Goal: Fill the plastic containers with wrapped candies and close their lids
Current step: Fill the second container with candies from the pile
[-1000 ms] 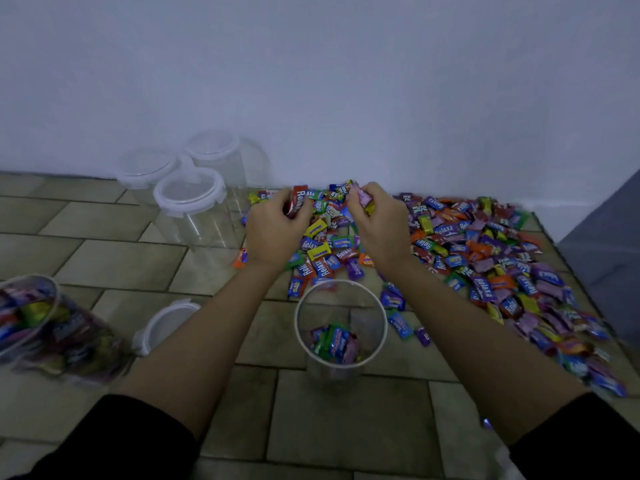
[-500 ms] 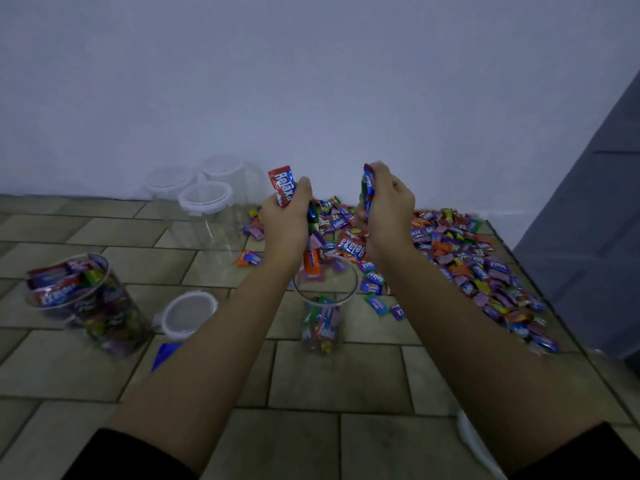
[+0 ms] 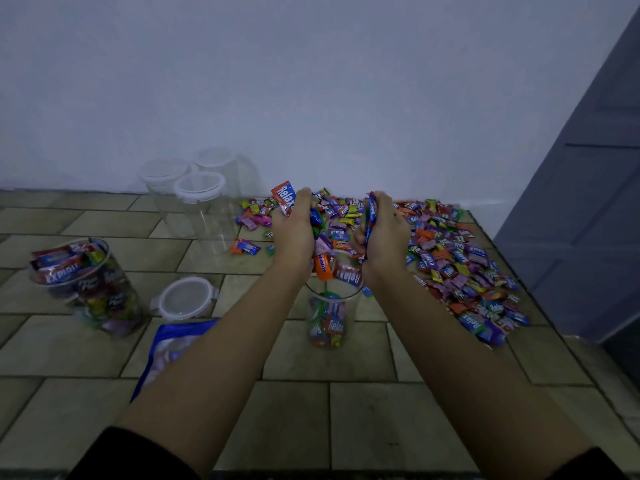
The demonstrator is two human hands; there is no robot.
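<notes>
The left hand point(image 3: 293, 233) and right hand point(image 3: 384, 237) each grip wrapped candies point(image 3: 284, 199), fingers curled round them, above the open, partly filled plastic container point(image 3: 329, 320) mid-floor; the candy pile point(image 3: 450, 258) lies along the floor's far right edge.

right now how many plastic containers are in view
5: three lidded empty containers by the wall, one full container at left, one part-filled container in the middle. None looks hidden.
</notes>
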